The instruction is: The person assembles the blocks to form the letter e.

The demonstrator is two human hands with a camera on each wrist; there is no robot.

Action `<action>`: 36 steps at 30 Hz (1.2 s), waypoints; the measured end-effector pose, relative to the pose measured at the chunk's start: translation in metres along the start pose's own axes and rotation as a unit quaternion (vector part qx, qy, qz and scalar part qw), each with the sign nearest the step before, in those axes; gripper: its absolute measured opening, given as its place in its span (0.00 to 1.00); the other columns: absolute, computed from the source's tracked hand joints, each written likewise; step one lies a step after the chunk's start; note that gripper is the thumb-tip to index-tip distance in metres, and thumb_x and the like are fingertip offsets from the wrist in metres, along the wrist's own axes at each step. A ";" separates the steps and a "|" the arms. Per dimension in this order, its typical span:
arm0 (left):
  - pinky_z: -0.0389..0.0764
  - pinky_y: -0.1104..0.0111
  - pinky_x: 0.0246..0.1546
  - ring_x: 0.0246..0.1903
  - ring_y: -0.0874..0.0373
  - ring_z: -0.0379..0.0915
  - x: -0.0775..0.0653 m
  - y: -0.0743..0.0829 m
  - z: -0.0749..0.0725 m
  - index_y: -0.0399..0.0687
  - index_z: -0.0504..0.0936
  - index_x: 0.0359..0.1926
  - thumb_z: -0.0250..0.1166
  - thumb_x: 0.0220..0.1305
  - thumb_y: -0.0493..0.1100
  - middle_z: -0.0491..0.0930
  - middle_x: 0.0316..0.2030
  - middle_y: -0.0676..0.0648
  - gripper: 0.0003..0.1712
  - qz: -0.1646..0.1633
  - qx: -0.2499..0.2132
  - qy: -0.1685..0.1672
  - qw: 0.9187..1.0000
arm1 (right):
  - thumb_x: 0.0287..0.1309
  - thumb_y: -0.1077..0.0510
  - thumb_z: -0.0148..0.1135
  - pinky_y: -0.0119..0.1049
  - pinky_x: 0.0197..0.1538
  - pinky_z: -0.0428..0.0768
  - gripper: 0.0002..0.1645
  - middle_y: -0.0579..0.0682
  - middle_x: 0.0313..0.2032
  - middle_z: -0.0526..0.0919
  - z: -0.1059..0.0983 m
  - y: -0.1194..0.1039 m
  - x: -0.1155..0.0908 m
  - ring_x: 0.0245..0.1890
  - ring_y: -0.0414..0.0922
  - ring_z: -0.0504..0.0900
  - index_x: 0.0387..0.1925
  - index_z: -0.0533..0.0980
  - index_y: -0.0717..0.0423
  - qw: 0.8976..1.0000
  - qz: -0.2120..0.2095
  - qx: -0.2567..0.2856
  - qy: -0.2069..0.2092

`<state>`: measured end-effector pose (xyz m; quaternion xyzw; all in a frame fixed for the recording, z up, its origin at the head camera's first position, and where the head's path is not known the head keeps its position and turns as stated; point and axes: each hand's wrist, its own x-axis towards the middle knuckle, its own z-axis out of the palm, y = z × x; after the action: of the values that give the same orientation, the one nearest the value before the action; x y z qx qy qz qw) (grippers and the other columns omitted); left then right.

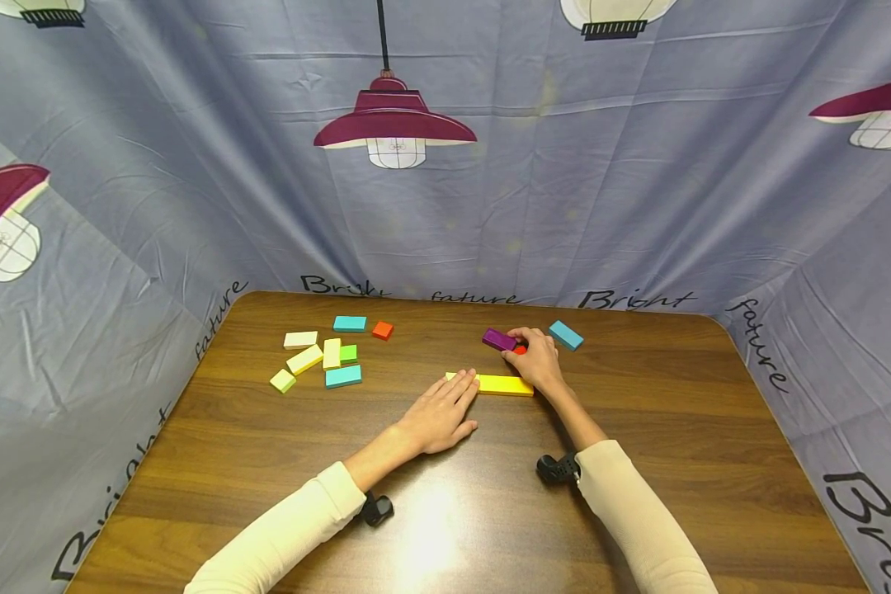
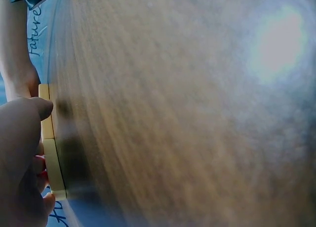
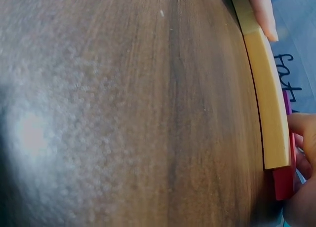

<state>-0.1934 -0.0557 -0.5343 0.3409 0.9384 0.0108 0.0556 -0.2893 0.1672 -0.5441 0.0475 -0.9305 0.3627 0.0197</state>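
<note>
Right hand [image 1: 536, 358] pinches one red block [image 1: 520, 350]; three blue blocks [image 1: 343, 377] lie apart.

Blocks, mid-table: yellow block [image 1: 506, 385] (reads tan-orange in R wrist view), pale yellow block [image 2: 55, 168], purple block [image 1: 498, 339], red block [image 1: 520, 350], blue block [image 1: 567, 335]. L cluster: 2 teal blocks [image 1: 350, 324], orange-red block [image 1: 383, 331], cream block [image 1: 300, 340], lemon block [image 1: 305, 359], light yellow block [image 1: 332, 354], bright green block [image 1: 349, 354], lime block [image 1: 283, 380]. Table [image 1: 661, 396] = brown w/ darker wood grain, whitish glare [image 1: 426, 528]. Curtain [image 1: 549, 206] = grey-blue bkgd w/ black lettering [image 1: 596, 299] + printed maroon/white lamps [image 1: 395, 124], grid lines on bulbs [image 1: 397, 152]. Sleeves [image 1: 289, 528] = cream. Wrist cams [image 1: 557, 469] = blk.
</note>
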 end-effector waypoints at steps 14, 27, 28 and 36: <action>0.42 0.60 0.73 0.76 0.52 0.39 0.001 0.000 0.002 0.41 0.51 0.78 0.46 0.77 0.60 0.44 0.78 0.43 0.41 0.000 -0.009 0.002 1.000 | 0.60 0.59 0.68 0.56 0.57 0.65 0.25 0.65 0.56 0.75 -0.050 0.028 -0.002 0.56 0.63 0.67 0.58 0.76 0.63 0.994 -0.015 0.048 0.095; 0.43 0.59 0.73 0.76 0.51 0.40 0.001 -0.001 0.003 0.40 0.52 0.78 0.46 0.77 0.60 0.45 0.78 0.42 0.40 0.006 -0.001 0.008 1.000 | 0.61 0.60 0.69 0.54 0.59 0.69 0.31 0.66 0.55 0.73 -0.070 0.086 -0.014 0.55 0.61 0.71 0.63 0.71 0.67 0.995 0.045 0.049 0.072; 0.43 0.59 0.73 0.76 0.51 0.39 0.001 0.000 0.003 0.40 0.51 0.78 0.46 0.77 0.60 0.44 0.78 0.42 0.40 0.005 -0.001 0.007 1.000 | 0.61 0.60 0.69 0.55 0.59 0.69 0.30 0.66 0.54 0.74 -0.070 0.086 -0.014 0.55 0.61 0.72 0.63 0.72 0.67 0.995 0.042 0.048 0.073; 0.44 0.59 0.73 0.76 0.51 0.40 0.000 0.001 0.003 0.39 0.52 0.78 0.47 0.77 0.60 0.46 0.77 0.41 0.40 0.004 -0.005 0.015 1.000 | 0.62 0.60 0.68 0.56 0.56 0.71 0.25 0.67 0.51 0.77 -0.072 0.085 -0.016 0.51 0.61 0.75 0.58 0.76 0.67 0.996 0.034 0.042 0.073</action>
<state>-0.1921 -0.0550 -0.5374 0.3445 0.9376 0.0208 0.0430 -0.2818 0.2798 -0.5494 -0.0096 -0.9116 0.4043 0.0734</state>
